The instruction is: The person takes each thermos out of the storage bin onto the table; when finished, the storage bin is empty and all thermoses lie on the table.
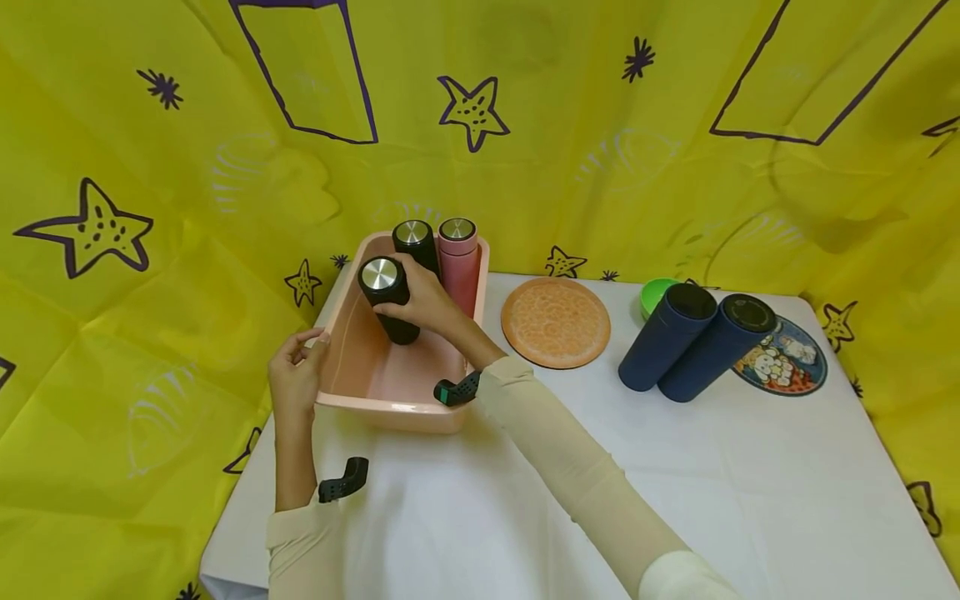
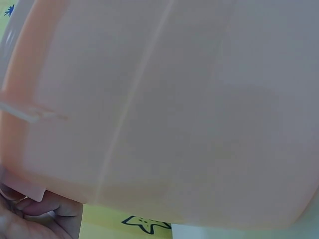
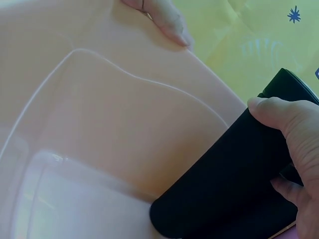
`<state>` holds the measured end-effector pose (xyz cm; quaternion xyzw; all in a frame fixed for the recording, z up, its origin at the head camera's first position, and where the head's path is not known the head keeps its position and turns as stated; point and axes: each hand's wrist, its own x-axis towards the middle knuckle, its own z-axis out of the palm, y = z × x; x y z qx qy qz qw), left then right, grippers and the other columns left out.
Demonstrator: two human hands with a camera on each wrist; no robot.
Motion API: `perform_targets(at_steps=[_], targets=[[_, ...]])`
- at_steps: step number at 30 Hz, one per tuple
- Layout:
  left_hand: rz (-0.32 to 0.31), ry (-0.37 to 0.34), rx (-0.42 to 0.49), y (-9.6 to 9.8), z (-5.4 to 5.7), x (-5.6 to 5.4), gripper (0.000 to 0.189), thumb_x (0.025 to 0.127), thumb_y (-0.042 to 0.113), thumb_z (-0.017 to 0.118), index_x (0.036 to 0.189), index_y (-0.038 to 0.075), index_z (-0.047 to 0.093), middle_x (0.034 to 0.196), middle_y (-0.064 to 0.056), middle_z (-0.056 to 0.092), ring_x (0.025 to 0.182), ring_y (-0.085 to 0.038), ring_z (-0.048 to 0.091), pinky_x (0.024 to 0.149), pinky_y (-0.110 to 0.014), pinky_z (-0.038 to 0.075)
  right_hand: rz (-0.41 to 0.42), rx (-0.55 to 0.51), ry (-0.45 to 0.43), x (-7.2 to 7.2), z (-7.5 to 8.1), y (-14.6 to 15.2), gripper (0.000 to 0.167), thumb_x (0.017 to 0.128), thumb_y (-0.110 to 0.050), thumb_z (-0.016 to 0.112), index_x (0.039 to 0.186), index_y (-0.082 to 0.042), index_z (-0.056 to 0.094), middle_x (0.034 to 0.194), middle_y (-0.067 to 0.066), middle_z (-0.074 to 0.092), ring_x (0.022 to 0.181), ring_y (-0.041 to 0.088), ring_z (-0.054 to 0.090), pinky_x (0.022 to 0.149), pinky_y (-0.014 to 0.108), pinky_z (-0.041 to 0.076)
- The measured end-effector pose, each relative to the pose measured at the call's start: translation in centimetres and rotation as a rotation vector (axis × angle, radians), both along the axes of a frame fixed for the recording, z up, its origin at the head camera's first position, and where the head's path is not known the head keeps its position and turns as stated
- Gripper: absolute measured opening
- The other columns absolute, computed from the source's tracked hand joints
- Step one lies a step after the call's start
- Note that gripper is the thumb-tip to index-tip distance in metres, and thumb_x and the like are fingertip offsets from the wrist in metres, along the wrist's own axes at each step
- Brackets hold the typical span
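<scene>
A pink plastic basin (image 1: 348, 337) stands on the white table. My left hand (image 1: 296, 371) pinches its left rim between thumb and fingers; the left wrist view shows mostly the basin's outer wall (image 2: 174, 124). Inside the basin, my right hand (image 1: 427, 298) grips a black thermos bottle (image 1: 401, 331) with a silver-topped lid, fingers and thumb around its upper body. This bottle leans in the right wrist view, its base (image 3: 164, 216) low in the basin; contact with the floor cannot be told. Behind it stand another black bottle (image 1: 415, 237) and a pink bottle (image 1: 459, 271).
Right of the basin lies a round orange-brown mat (image 1: 556, 322). Two dark blue bottles (image 1: 660, 346) stand farther right, before a green bowl (image 1: 654, 293) and a patterned round plate (image 1: 798, 358). A yellow printed cloth (image 1: 540, 183) hangs behind the table.
</scene>
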<state>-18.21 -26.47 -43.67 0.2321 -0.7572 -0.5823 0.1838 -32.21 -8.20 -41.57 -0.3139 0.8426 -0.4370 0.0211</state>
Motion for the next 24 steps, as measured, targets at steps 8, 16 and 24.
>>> perform_targets(at_steps=[8,16,24], targets=[[0.023,0.005,-0.065,-0.03,0.0,-0.04,0.034,0.09,0.036,0.07,0.111,0.01,0.071,0.07,0.006,0.047,0.056,-0.007,0.046,0.049,-0.019,0.042,-0.011,0.004,-0.003,0.05,0.02,-0.03,0.084,0.08,-0.023,0.081,0.145,-0.005,0.031,0.144,0.014,0.048,0.133,0.026,0.048,0.111,0.039,0.039],[0.025,0.027,-0.081,0.08,-0.03,-0.06,0.033,0.09,0.034,0.07,0.111,0.009,0.072,0.071,0.005,0.048,0.056,-0.007,0.046,0.049,-0.018,0.043,-0.019,0.011,0.064,0.32,0.05,0.05,0.083,0.08,-0.024,0.082,0.144,-0.004,0.034,0.141,0.014,0.052,0.129,0.027,0.052,0.109,0.038,0.042],[0.017,0.041,-0.101,-0.06,-0.09,0.12,0.034,0.09,0.037,0.07,0.111,0.01,0.072,0.072,0.005,0.048,0.055,-0.006,0.045,0.048,-0.019,0.042,-0.046,-0.053,0.071,0.79,0.61,0.19,0.087,0.079,-0.029,0.082,0.146,-0.001,0.033,0.141,0.014,0.051,0.128,0.027,0.053,0.107,0.039,0.043]])
